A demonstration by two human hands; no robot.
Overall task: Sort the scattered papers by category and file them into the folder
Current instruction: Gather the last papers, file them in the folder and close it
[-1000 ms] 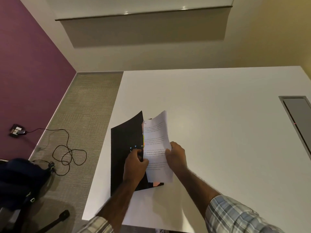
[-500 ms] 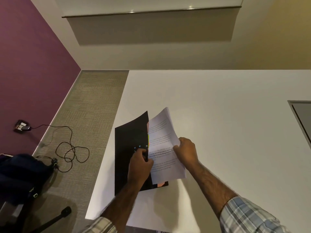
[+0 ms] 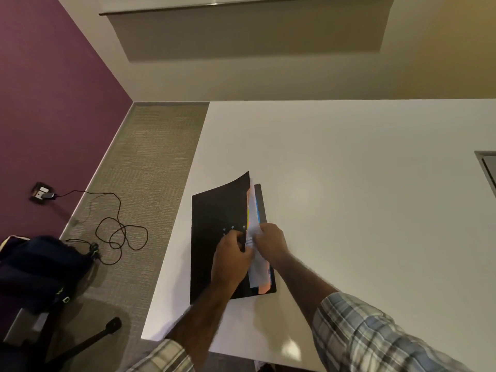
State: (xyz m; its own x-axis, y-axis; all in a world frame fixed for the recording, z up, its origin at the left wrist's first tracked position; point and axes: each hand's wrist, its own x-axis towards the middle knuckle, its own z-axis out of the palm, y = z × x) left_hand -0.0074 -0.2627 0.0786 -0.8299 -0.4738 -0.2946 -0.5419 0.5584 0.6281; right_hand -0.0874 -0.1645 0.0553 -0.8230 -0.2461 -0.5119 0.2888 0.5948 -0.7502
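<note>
A black folder [image 3: 214,237] lies near the left edge of the white table [image 3: 349,183], its front cover lifted and curling upward. My left hand [image 3: 232,260] grips the cover's right edge. My right hand [image 3: 271,244] pinches a white printed sheet [image 3: 255,253] that stands almost edge-on inside the folder. Behind that sheet I see coloured papers: a yellow and blue strip [image 3: 253,213] higher up and a pink corner [image 3: 264,287] at the bottom. The folder's back cover shows as a dark strip along the right.
The table's left edge runs close beside the folder, with carpet below. A black cable [image 3: 118,234] coils on the floor from a wall socket [image 3: 41,193]. A dark bag [image 3: 40,269] sits on a chair at lower left. A grey inset panel [image 3: 487,165] lies at the table's right edge.
The white sheet, earlier spread open and facing me, has swung leftward into the folder and now stands nearly edge-on. My right hand moved left toward my left hand.
</note>
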